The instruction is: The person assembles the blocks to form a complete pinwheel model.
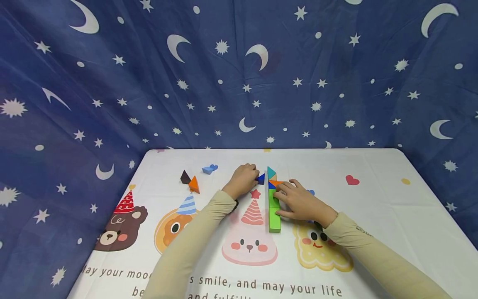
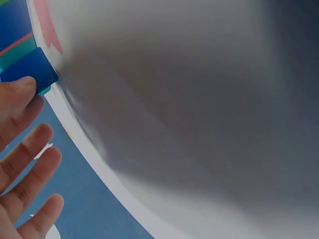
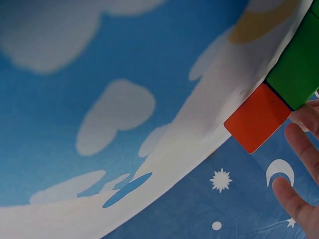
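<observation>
My left hand (image 1: 243, 180) pinches a blue triangular block (image 1: 261, 179) between thumb and fingertips; the block also shows in the left wrist view, where the other fingers are spread. Just right of it lies a column of blocks: a teal triangular block (image 1: 271, 171) at the far end, then a small wood-coloured piece (image 1: 274, 177), an orange block (image 1: 275, 182) and a blue piece (image 1: 271, 186). Two green blocks (image 1: 274, 222) form the near end. My right hand (image 1: 302, 202) touches the column's right side with extended fingers, partly hiding the orange and green blocks.
A black pointed block (image 1: 185, 177) and an orange pointed block (image 1: 193, 185) stand at the left on the white printed tablecloth (image 1: 381, 216). A blue star-and-moon curtain (image 1: 284, 108) hangs behind the table and along its sides.
</observation>
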Demonstrator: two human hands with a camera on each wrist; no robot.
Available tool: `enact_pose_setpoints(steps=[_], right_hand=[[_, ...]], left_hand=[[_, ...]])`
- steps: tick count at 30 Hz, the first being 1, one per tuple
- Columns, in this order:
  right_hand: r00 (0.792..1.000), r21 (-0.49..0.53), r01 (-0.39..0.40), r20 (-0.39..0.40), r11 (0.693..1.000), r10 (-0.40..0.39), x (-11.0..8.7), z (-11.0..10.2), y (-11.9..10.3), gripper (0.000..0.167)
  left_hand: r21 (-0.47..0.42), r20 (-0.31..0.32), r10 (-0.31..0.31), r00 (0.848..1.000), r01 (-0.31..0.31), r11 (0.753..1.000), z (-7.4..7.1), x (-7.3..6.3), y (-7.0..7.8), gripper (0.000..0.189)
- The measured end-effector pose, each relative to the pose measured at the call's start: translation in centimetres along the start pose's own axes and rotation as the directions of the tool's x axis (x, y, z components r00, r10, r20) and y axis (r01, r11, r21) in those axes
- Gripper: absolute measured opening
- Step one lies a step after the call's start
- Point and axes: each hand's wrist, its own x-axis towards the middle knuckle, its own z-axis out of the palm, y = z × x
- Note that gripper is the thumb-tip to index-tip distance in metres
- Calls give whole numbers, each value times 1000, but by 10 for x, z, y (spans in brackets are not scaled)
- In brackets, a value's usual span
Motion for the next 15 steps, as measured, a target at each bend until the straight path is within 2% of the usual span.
enact_pose_setpoints(steps=[4,15], right_hand=[[1000,-1,11,-12,1000,-11,0,0,0,48],[999,-17,29,-45,999,-29,0,1,2,48]], left_hand=[[20,12,-3,1000,3,1000,-1,1,3,22],[24,-8,47,999,-47,999,-5,3,9,22]])
